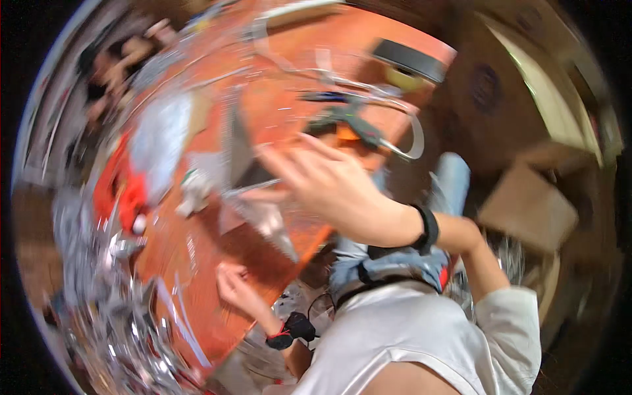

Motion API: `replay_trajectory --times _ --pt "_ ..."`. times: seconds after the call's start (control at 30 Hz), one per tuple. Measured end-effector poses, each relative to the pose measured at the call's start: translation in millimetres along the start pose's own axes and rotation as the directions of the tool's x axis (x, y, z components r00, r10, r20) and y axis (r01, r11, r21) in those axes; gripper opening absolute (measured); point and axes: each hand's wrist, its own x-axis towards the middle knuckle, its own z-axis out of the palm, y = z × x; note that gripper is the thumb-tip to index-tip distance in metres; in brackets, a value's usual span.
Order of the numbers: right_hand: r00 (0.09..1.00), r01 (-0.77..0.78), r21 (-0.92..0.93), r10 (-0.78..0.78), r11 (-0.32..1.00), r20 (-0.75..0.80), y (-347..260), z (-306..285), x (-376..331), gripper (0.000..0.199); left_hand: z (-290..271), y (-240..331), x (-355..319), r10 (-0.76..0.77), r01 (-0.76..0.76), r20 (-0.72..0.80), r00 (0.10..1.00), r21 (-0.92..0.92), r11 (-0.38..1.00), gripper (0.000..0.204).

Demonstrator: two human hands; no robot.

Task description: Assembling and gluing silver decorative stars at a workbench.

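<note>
Head view: the picture is smeared by motion and tilted, so fine detail is lost. The landmark is the orange-brown worktable (276,112), which runs from the upper middle down to the lower left.

The right hand (332,187) hangs over the table's middle with its fingers spread apart and nothing gripped; a dark band sits on that wrist. Just left of its fingertips, on the table, lies a thin silvery rod (253,189), and under the hand a pale grey sheet piece (263,220) rests flat. The hand looks nearest to these two, though whether it touches the rod I cannot tell.

The left hand (232,284) rests on the table's near edge, low in the picture, fingers curled down against the surface; whether it pinches anything I cannot tell. A black and red strap is on that wrist.

Farther up the table, beyond the right hand, lie green-handled pliers (352,125) and a loop of pale strap (411,141). At the table's left side sits a red and white heap (131,191), and off its far left corner another person (112,66) is blurred.

My judgement: steadying the sheet with the left hand while the right closes slowly on the rod would serve best, as the rod is thin and could roll.
</note>
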Motion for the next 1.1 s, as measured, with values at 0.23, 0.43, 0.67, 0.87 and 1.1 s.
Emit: replay_trajectory --times 0.23,0.43,0.67,0.87,1.1 --pt "0.885 -0.445 0.288 0.465 0.848 -0.004 40.4 -104.0 -95.6 0.071 28.0 20.8 4.7 0.445 -0.449 0.095 0.891 0.332 0.829 0.026" --pt "0.045 -0.799 0.602 0.998 0.004 0.052 -16.2 -176.5 -244.7 0.057 78.9 80.9 -1.5 0.532 -0.631 0.457 0.713 0.085 0.772 0.026" --pt "-0.551 -0.716 0.685 0.710 -0.132 -0.439 -98.0 -99.4 -540.6 0.041 116.9 110.7 -14.5 0.506 -0.612 0.588 0.631 -0.024 0.791 0.019" --pt "-0.725 -0.655 0.617 0.592 -0.436 -0.351 -134.3 -49.2 -612.1 0.053 131.7 104.0 -21.2 0.542 -0.657 0.667 0.512 -0.103 0.747 0.015" --pt "-0.481 -0.826 0.192 0.840 -0.531 0.251 -106.0 -16.4 -617.8 0.040 125.2 106.8 -11.1 0.400 -0.624 0.739 0.542 0.036 0.780 0.006"
